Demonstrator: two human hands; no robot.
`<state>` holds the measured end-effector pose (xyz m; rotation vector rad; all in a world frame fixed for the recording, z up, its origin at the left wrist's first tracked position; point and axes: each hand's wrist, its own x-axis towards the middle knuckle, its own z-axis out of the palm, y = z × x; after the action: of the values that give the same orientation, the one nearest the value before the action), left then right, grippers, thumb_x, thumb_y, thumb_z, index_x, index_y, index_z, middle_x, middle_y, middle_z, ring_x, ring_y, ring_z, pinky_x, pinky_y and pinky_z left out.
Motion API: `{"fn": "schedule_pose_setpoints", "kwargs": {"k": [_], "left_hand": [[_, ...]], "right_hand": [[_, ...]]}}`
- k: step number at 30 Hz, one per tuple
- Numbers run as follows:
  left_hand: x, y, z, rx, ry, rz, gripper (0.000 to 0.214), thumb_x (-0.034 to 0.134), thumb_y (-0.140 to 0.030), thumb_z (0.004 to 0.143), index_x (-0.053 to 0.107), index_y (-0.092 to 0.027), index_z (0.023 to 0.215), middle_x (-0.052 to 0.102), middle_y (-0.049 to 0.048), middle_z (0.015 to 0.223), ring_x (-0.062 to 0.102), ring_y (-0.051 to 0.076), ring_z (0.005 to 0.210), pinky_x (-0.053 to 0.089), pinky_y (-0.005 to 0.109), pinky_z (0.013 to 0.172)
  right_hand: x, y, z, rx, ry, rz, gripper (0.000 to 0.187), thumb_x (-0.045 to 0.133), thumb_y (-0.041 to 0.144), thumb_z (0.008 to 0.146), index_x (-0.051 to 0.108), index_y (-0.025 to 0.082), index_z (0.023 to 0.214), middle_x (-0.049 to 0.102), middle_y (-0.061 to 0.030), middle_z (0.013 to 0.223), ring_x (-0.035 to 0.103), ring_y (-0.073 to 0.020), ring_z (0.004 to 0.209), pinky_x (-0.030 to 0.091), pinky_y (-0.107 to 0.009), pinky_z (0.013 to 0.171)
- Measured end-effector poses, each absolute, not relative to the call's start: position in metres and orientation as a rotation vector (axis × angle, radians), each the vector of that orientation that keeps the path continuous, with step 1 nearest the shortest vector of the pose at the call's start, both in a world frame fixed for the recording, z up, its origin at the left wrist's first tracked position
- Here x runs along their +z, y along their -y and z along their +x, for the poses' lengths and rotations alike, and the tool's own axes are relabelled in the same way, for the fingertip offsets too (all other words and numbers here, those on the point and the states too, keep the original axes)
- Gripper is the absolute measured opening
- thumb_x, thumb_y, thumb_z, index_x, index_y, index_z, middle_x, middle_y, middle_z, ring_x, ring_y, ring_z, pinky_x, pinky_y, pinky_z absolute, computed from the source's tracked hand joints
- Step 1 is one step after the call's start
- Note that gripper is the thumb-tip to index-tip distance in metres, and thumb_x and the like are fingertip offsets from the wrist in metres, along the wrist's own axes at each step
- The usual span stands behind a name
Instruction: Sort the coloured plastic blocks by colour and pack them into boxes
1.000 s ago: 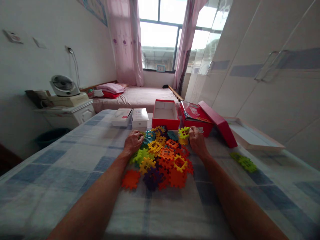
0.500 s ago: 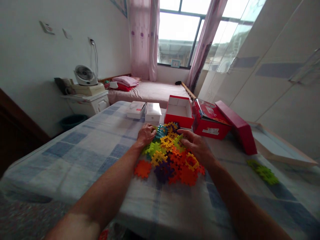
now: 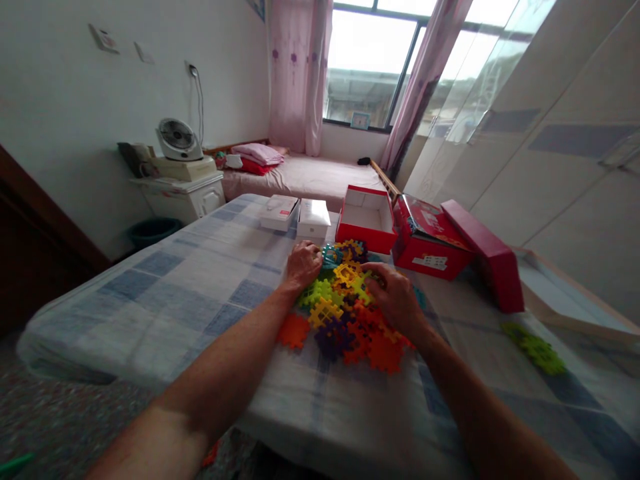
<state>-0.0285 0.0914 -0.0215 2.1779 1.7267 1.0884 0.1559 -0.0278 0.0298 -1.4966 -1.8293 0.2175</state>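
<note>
A heap of bright notched plastic building pieces (image 3: 326, 312) in yellow, orange, green, purple and teal lies on the checked tablecloth. At its far left edge is my left hand (image 3: 303, 264), fingers curled down beside teal pieces (image 3: 332, 256); whatever is under the fingertips is hidden. My right hand (image 3: 397, 293) reaches over the heap from the right. Its thumb and forefinger are closed at a yellow-green notched piece (image 3: 362, 288), and the other fingers are partly hidden. An orange square piece (image 3: 293, 331) lies at the near left of the heap.
Behind the heap stand two white boxes (image 3: 313, 218), an open red box (image 3: 366, 212) and a red printed box (image 3: 431, 243). A dark red lid (image 3: 487, 253) leans beside a shallow tray (image 3: 575, 293). Joined green pieces (image 3: 536, 348) lie at the right.
The view has shifted slightly. My right hand has come a little nearer over the heap, covering a yellow piece that showed before. My left hand stays at the heap's left edge.
</note>
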Motion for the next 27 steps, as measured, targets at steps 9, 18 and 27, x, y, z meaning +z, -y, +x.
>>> {"fn": "schedule_pose_setpoints", "kwargs": {"k": [9, 18, 27], "left_hand": [[-0.014, -0.088, -0.028, 1.211, -1.688, 2.045, 0.024, 0.047, -0.016, 0.082, 0.071, -0.014, 0.088, 0.066, 0.0083, 0.101, 0.060, 0.017, 0.096, 0.044, 0.026, 0.092], [-0.017, -0.090, -0.028, 1.164, -1.692, 2.052, 0.025, 0.048, -0.016, 0.081, 0.071, -0.014, 0.087, 0.067, 0.0087, 0.100, 0.060, 0.018, 0.095, 0.044, 0.026, 0.092], [-0.017, -0.093, -0.030, 1.204, -1.673, 1.961, 0.024, 0.048, -0.014, 0.079, 0.072, -0.016, 0.083, 0.068, 0.0073, 0.097, 0.060, 0.017, 0.095, 0.044, 0.025, 0.091]], "right_hand": [[0.030, 0.043, 0.133, 0.387, 1.972, -1.398, 0.028, 0.053, 0.018, 0.080, 0.065, 0.019, 0.105, 0.067, -0.0005, 0.084, 0.059, -0.0123, 0.071, 0.044, -0.023, 0.069], [0.041, 0.023, 0.096, 0.194, 2.246, -1.561, 0.031, 0.051, 0.022, 0.085, 0.061, 0.016, 0.114, 0.063, -0.0091, 0.108, 0.059, -0.0192, 0.098, 0.042, -0.028, 0.088], [0.040, 0.019, 0.072, -0.005, 2.399, -1.821, 0.040, 0.056, 0.052, 0.081, 0.064, 0.018, 0.102, 0.058, -0.0104, 0.103, 0.058, -0.0221, 0.091, 0.044, -0.032, 0.076]]}}
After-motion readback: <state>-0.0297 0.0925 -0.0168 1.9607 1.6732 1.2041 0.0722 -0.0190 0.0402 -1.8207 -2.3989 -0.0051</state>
